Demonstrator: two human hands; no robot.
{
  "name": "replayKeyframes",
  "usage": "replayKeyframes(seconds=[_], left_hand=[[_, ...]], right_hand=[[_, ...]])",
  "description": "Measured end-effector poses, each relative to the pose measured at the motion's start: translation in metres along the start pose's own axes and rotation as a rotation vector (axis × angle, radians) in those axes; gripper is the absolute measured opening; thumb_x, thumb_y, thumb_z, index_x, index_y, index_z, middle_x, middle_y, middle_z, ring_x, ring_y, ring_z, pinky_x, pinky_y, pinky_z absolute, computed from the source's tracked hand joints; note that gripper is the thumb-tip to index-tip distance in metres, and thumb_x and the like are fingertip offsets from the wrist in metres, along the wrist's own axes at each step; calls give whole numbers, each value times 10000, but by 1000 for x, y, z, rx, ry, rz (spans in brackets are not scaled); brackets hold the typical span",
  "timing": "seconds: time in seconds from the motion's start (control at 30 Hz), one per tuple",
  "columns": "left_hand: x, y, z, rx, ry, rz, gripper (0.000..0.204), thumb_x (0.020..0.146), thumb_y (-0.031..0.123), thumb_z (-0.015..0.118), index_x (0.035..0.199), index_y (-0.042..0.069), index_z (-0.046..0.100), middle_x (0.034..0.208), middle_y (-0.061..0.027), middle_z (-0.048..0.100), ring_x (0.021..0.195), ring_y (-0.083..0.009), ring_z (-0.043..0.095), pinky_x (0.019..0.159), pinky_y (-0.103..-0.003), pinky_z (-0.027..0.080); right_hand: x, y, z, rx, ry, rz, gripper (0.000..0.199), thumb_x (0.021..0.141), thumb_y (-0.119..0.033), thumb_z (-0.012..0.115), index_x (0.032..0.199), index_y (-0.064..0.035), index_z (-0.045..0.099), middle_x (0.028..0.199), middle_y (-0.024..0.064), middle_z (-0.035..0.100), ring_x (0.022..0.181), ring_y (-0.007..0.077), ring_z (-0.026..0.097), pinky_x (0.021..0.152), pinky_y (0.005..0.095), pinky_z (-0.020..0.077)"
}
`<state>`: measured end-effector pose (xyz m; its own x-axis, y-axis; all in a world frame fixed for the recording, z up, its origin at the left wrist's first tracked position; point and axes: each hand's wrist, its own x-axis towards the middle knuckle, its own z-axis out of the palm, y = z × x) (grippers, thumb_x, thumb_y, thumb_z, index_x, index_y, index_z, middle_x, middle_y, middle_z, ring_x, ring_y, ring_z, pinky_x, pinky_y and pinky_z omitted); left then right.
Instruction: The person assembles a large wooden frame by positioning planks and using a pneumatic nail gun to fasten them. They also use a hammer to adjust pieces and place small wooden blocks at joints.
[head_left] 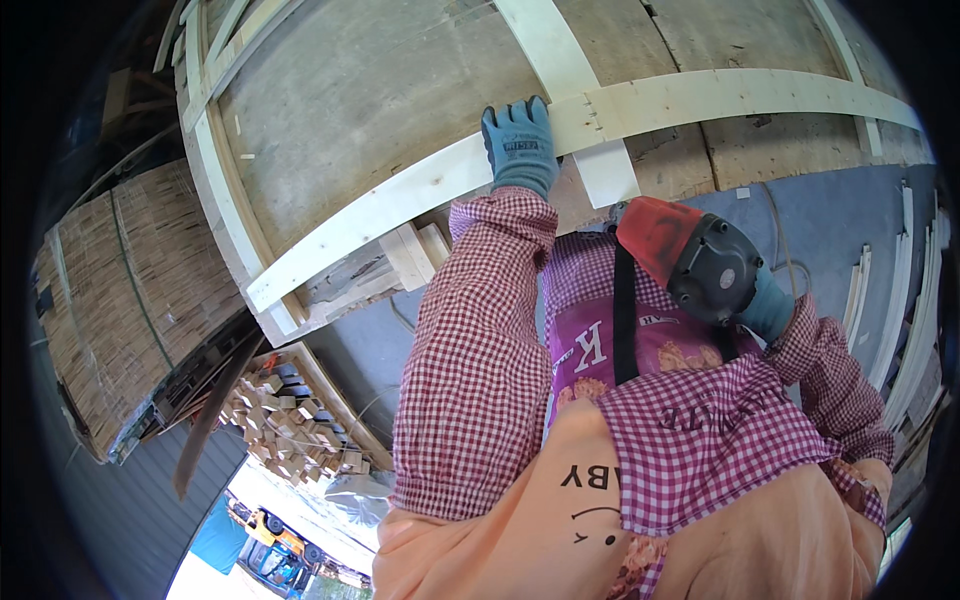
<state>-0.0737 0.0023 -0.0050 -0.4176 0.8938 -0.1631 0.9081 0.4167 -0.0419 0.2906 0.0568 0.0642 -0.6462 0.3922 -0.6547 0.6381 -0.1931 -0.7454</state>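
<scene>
My left hand [521, 150], in a blue work glove, lies across a long pale wooden slat [400, 205]. Its fingers reach over the slat's far edge, close to where a crosswise slat [550, 45] meets it. My right hand [770, 306], gloved alike, is closed around a nail gun [690, 255] with a red body and a dark, round-ended cap. The gun is held in front of my body, its nose close to the near end of the crosswise slat. Most of my right fingers are hidden behind the tool.
The slats form a frame on a large worn board [370, 100]. Short wood offcuts [410, 255] lie by its near edge. At left stand a strapped stack of wood [120, 300] and a bin of small blocks [290, 430]. Long white strips [890, 290] and a hose [775, 225] lie at right.
</scene>
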Motion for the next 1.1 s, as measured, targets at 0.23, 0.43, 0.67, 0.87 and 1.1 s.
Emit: replayKeyframes(seconds=[0.23,0.43,0.67,0.87,1.1], left_hand=[[0,0,-2,-31,-12,-7,843,646,462,745,1309,71,399,1261,-116,476,1195,-291,435,1098,-491,206],[3,5,1,-34,33,16,837,646,465,741,1304,75,402,1247,-117,480,1191,-292,430,1098,-493,204],[3,5,9,-123,156,37,597,727,243,665,1257,83,444,1183,-147,497,1133,-309,452,1077,-521,231],[-6,3,-7,-125,65,-6,645,723,276,678,1287,80,433,1172,-129,500,1118,-299,465,1073,-504,237],[-5,3,-3,-95,12,-14,855,656,371,738,1357,58,363,1221,-134,460,1152,-307,432,1077,-476,230]], right_hand=[[0,-9,-2,-144,-25,-76,793,546,-90,864,1233,-29,472,1151,59,598,1011,150,588,884,323,516],[-4,-13,-6,-223,-47,-32,753,584,-141,850,1232,-37,480,1142,74,606,1018,165,588,895,343,498],[-6,16,-11,-116,-206,-175,585,756,-284,729,1278,-131,515,1248,47,585,1130,200,550,984,404,441],[-25,-41,-19,37,-115,-40,817,577,-153,880,1286,-77,481,1257,57,568,1090,153,559,962,343,469],[-34,-76,-44,-633,-78,-421,564,893,-231,588,1396,-96,372,1397,80,434,1280,215,413,1092,349,314]])
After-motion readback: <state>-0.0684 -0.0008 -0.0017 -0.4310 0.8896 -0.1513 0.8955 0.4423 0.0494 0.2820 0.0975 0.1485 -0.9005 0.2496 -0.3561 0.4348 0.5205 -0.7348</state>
